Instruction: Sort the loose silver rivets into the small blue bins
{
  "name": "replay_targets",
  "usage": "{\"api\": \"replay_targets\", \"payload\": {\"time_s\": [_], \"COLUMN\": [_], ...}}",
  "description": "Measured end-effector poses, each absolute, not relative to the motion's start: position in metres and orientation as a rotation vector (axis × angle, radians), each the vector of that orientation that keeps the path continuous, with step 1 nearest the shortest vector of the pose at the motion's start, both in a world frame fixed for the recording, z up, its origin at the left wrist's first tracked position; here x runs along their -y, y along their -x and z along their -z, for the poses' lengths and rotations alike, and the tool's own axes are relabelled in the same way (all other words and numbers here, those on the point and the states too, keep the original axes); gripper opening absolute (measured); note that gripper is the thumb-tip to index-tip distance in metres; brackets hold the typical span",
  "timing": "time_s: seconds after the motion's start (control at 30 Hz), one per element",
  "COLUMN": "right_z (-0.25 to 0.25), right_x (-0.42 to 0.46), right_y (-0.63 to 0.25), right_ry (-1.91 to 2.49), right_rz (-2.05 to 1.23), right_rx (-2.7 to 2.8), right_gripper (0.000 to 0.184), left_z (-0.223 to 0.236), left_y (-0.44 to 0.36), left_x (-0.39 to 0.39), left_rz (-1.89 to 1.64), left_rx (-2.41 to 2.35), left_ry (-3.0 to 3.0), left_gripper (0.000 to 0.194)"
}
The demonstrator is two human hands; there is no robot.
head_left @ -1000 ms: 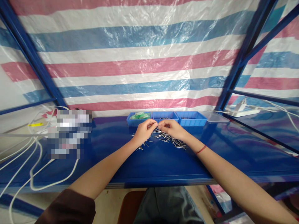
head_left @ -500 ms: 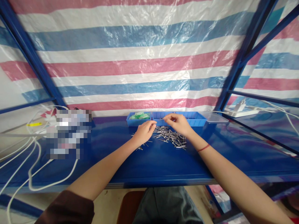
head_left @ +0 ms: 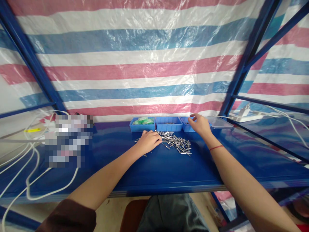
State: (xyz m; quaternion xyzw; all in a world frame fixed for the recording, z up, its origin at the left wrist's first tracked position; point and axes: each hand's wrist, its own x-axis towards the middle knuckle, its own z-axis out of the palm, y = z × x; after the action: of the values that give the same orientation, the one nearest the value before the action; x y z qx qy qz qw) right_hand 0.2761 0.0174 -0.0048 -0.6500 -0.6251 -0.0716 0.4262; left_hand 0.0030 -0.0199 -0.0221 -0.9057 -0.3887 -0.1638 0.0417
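Note:
A loose pile of silver blind rivets lies on the blue tabletop. My left hand rests over the pile's left end, palm down with bent fingers closed among the rivets; its fingertips are partly hidden, and what they grip does not show. Above the right blue bin is my right hand, thumb and forefinger apart, nothing visible between them. That hand covers much of this bin. Some rivets lie in the middle blue bin. The left blue bin holds green-and-white packets.
A clear plastic lid lies right of the bins. At the back right sits a white power strip. White cables and a blurred-out heap occupy the left. Blue frame posts and striped sheeting enclose the table.
My right hand has moved right, from over the middle bin to the right bin, and its fingers have parted. My left hand has lowered onto the rivets. The view has shifted slightly.

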Motion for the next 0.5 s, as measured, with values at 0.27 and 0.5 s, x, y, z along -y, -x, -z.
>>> {"api": "replay_targets", "payload": {"time_s": [0.27,0.5], "right_z": [-0.001,0.011], "right_x": [0.005,0.009], "right_y": [-0.224,-0.207], "right_ry": [1.276,1.151], "right_rz": [-0.209,-0.344], "right_rx": [2.226,2.42], "right_gripper": [0.019,0.02], "left_z": [0.021,0.024], "left_y": [-0.004,-0.004], "left_x": [0.023,0.021], "left_rz": [0.466,0.447], "left_rx": [1.257,1.25], "left_ry": [2.672,2.701], "left_gripper": [0.024,0.02]}}
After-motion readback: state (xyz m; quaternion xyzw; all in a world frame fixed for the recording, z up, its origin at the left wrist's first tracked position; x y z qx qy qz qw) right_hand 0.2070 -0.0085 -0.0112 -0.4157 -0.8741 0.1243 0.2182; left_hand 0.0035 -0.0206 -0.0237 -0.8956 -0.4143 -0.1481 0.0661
